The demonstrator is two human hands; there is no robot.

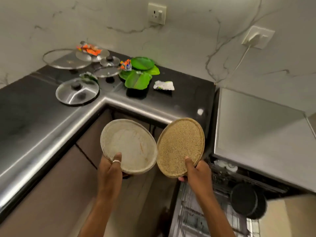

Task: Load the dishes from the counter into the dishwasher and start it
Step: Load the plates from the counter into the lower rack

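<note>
My left hand (110, 170) grips the near rim of a pale off-white plate (130, 144), thumb on its face. My right hand (196, 171) holds a tan speckled plate (179, 144) by its near rim, thumb on top. Both plates are tilted up in front of me, side by side and almost touching, above the cabinet fronts. The open dishwasher (222, 211) lies at the lower right, its wire rack pulled out with a black round dish (246, 200) standing in it.
The dark L-shaped counter (42, 117) carries several glass and steel pot lids (77, 91), green leaf-shaped plates (138, 77), snack wrappers (89, 48) and a crumpled white packet (164, 85). A steel-topped appliance (256, 134) stands right of the corner. Wall sockets (156, 13) sit above.
</note>
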